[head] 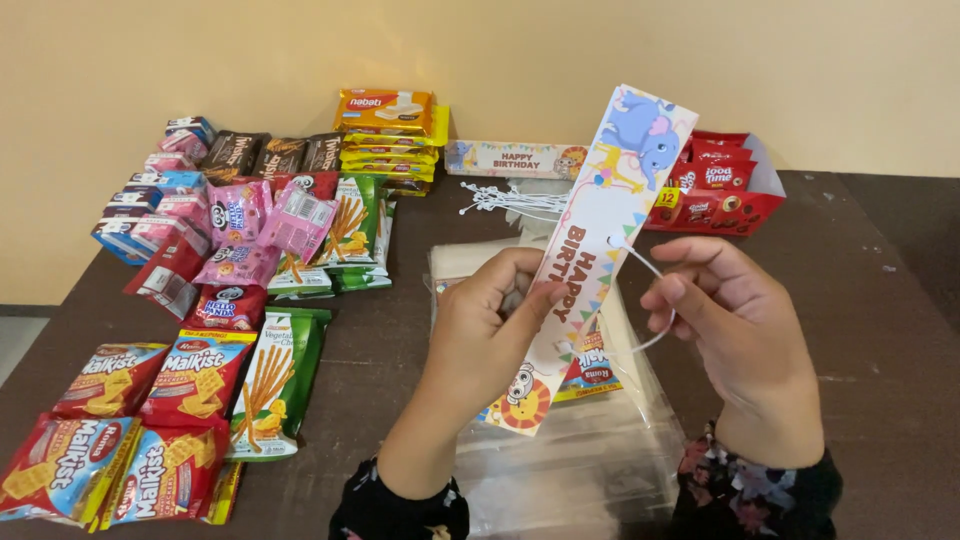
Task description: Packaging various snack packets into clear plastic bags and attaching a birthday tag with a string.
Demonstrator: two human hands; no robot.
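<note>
Dark worktop (860,330) crowded with snacks: left hand (480,320) fingers pinch the birthday card (590,250), right hand (735,320) fingers grip a white tie (655,275) that could tear the punched hole.

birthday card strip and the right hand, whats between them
In the head view, a thin white tie loops from the hole in the card strip to the right hand; behind the loop is a clear plastic bag.

Left hand (492,318): raised, fingers curled, thumb pinching | Right hand (722,318): raised opposite, fingers bent, pinching | Both forearms angled upward, dark floral cuffs
</note>
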